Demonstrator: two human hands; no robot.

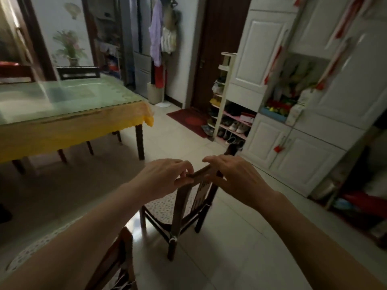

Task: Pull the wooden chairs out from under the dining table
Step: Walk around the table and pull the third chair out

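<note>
1. Chair (184, 208) stands on the tiled floor (240, 248), clear of the surface (69, 120) at 10 o'clock.
2. Left hand (165, 178) pinches its top rail.
3. Right hand (232, 176) rests there, fingers loosely spread.
4. Second chair (78, 72) sits at the surface's far side.

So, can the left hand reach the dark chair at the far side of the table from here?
Probably not. The left hand is on the top rail of the near chair, and the whole glass-topped table lies between it and the far chair. The person would have to walk around.
</note>
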